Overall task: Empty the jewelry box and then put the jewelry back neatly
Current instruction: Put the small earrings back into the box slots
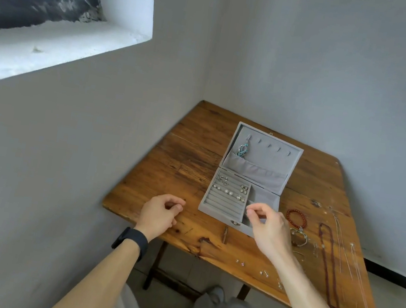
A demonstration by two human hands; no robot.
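Observation:
The grey jewelry box (261, 162) lies open on the wooden table (191, 157), its lid leaning back. A teal pendant (242, 150) hangs inside the lid. Several earrings (229, 190) sit in the slotted rows on the left of the base. My right hand (268, 228) hovers over the box's front right compartment, thumb and forefinger pinched together; I cannot make out anything between them. My left hand (160, 212) rests on the table left of the box, fingers loosely curled, holding nothing.
To the right of the box lie a red bead bracelet (296, 217), a silver bracelet (300, 237), a long dark bead necklace (327, 264) and thin chains (355, 258). Small earrings (264, 272) are scattered near the front edge. The table stands in a wall corner.

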